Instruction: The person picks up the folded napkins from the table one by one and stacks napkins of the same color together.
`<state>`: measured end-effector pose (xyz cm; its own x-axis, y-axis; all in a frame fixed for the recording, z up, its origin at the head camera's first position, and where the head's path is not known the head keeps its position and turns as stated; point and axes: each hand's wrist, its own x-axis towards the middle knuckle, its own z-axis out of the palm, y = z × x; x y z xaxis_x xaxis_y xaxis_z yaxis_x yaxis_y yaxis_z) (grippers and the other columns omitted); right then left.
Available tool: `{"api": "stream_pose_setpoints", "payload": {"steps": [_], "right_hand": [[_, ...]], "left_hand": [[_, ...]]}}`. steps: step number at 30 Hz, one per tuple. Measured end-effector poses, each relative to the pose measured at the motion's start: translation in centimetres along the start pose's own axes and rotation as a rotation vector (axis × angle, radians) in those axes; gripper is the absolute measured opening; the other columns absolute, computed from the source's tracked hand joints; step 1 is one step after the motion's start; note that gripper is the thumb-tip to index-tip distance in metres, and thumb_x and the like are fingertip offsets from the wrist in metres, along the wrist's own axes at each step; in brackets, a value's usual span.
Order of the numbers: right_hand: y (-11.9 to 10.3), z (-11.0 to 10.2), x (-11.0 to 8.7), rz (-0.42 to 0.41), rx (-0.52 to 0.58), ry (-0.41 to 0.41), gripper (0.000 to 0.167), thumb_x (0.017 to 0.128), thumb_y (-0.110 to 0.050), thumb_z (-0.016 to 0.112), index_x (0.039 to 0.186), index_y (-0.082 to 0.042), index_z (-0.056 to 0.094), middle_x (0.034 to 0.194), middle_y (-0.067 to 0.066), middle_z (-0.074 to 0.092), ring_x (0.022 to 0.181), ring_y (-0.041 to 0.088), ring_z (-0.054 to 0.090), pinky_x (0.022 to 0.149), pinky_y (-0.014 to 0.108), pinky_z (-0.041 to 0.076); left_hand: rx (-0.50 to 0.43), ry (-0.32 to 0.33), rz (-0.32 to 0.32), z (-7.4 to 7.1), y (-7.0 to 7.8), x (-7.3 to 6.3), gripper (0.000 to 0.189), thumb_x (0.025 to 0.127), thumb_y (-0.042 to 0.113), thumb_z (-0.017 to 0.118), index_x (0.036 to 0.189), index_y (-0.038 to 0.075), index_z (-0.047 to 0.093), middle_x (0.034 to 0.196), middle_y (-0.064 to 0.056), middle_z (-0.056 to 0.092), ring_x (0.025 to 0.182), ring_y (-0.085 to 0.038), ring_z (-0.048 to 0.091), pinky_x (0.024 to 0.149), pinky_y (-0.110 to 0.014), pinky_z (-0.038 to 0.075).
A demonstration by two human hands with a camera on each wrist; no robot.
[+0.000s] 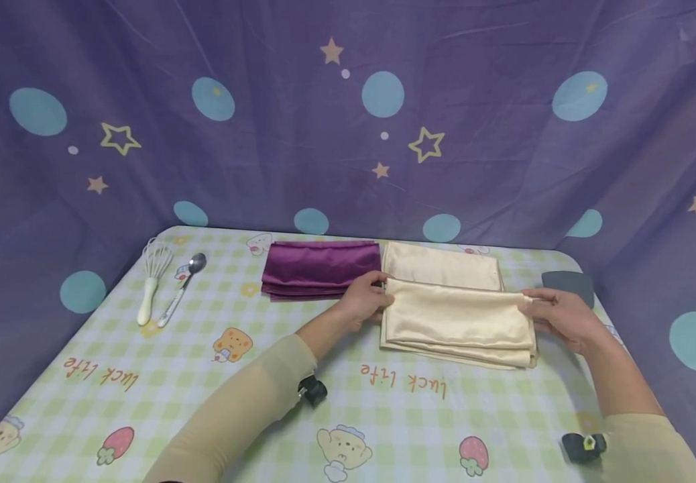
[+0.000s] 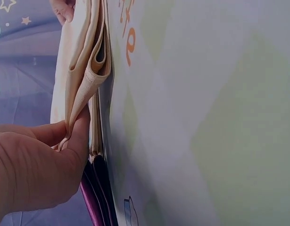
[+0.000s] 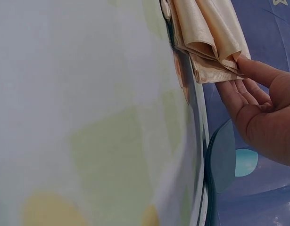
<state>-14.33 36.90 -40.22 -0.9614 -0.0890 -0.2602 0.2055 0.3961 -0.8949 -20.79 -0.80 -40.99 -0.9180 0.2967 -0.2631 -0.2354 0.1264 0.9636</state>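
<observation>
A folded cream satin cloth (image 1: 456, 315) lies across the right half of the table, held at both ends of its far edge. My left hand (image 1: 365, 300) pinches its left corner between thumb and fingers; the left wrist view shows the layers squeezed by the left hand (image 2: 41, 165). At the opposite corner my right hand (image 1: 565, 318) grips the cloth, thumb above and fingers beneath, as the right hand (image 3: 267, 103) shows. Behind it lies another folded cream cloth section (image 1: 441, 263), partly covered; whether the two are joined I cannot tell. A folded purple satin cloth (image 1: 320, 266) sits beside my left fingers.
At the far left of the table lie a whisk (image 1: 151, 278) with a pale handle and a metal spoon (image 1: 182, 290). A dark grey flat object (image 1: 568, 285) rests near the right edge, partly behind my right hand. A checked tablecloth (image 1: 251, 416) covers the table; a purple curtain (image 1: 287, 161) hangs behind.
</observation>
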Motion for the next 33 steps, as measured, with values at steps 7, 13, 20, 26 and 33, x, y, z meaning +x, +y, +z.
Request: {"api": "stream_pose_setpoints", "payload": {"steps": [7, 13, 20, 26, 33], "right_hand": [[-0.4, -0.2, 0.5, 0.004, 0.001, 0.012, 0.077, 0.102, -0.034, 0.063, 0.154, 0.008, 0.028, 0.152, 0.035, 0.035, 0.050, 0.002, 0.044, 0.087, 0.018, 0.054], [-0.4, -0.4, 1.0, -0.011, -0.007, 0.000, 0.076, 0.103, -0.033, 0.062, 0.155, 0.008, 0.026, 0.156, 0.033, 0.028, 0.101, -0.007, 0.056, 0.092, 0.021, 0.053], [-0.8, -0.5, 1.5, -0.010, -0.014, 0.011, 0.075, 0.102, -0.033, 0.063, 0.154, 0.008, 0.028, 0.155, 0.034, 0.030, 0.077, -0.005, 0.056, 0.090, 0.020, 0.054], [-1.3, -0.6, 2.0, 0.007, -0.012, 0.014, 0.074, 0.101, -0.032, 0.064, 0.154, 0.006, 0.030, 0.152, 0.033, 0.035, 0.050, 0.001, 0.042, 0.089, 0.020, 0.054], [-1.5, -0.7, 3.3, -0.007, 0.002, 0.044, 0.068, 0.101, -0.024, 0.065, 0.151, 0.011, 0.033, 0.137, 0.024, 0.052, 0.078, 0.000, 0.061, 0.088, 0.024, 0.056]], "left_hand": [[0.023, 0.015, 0.019, 0.1, 0.3, 0.5, 0.045, 0.093, -0.006, 0.063, 0.136, 0.005, 0.055, 0.111, -0.015, 0.067, 0.080, -0.017, 0.065, 0.059, -0.026, 0.057], [0.050, 0.022, 0.020, 0.1, 0.8, 0.7, 0.046, 0.094, -0.004, 0.064, 0.138, 0.006, 0.054, 0.114, -0.016, 0.066, 0.081, -0.016, 0.064, 0.058, -0.024, 0.055], [0.066, 0.045, 0.028, -0.1, 1.1, 1.1, 0.045, 0.094, -0.003, 0.065, 0.137, 0.006, 0.054, 0.114, -0.015, 0.064, 0.084, -0.016, 0.062, 0.060, -0.025, 0.054], [0.070, 0.065, 0.035, -0.2, 1.4, 1.9, 0.045, 0.093, -0.006, 0.064, 0.135, 0.003, 0.055, 0.110, -0.016, 0.067, 0.080, -0.016, 0.062, 0.059, -0.025, 0.054], [0.063, 0.065, 0.052, -0.3, 1.9, 2.7, 0.049, 0.091, -0.009, 0.064, 0.138, 0.000, 0.053, 0.111, -0.020, 0.065, 0.079, -0.016, 0.062, 0.061, -0.025, 0.056]]}}
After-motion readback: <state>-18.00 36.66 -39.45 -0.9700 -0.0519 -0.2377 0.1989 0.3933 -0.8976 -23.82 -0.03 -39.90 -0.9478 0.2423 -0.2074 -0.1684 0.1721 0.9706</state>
